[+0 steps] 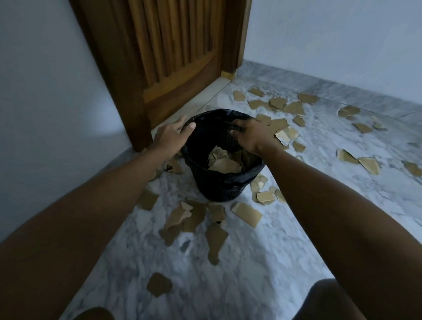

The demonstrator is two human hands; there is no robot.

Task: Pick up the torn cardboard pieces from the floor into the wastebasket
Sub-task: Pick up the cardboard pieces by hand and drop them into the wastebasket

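A black mesh wastebasket [218,184] with a black liner stands on the marble floor and tilts toward me. Several torn cardboard pieces [225,161] lie inside it. My left hand [173,136] grips its left rim, thumb over the edge. At the far right rim my right hand [251,135] has its fingers curled over the liner. Brown cardboard pieces lie scattered on the floor: a cluster [193,216] in front of the basket, one [159,284] close to me, more [277,106] behind it near the wall.
A wooden door [161,48] stands just behind the basket on the left. White walls close off the left and back. Marble floor [260,271] stretches to the right, with more cardboard pieces [357,160] there. My knees show at the bottom edge.
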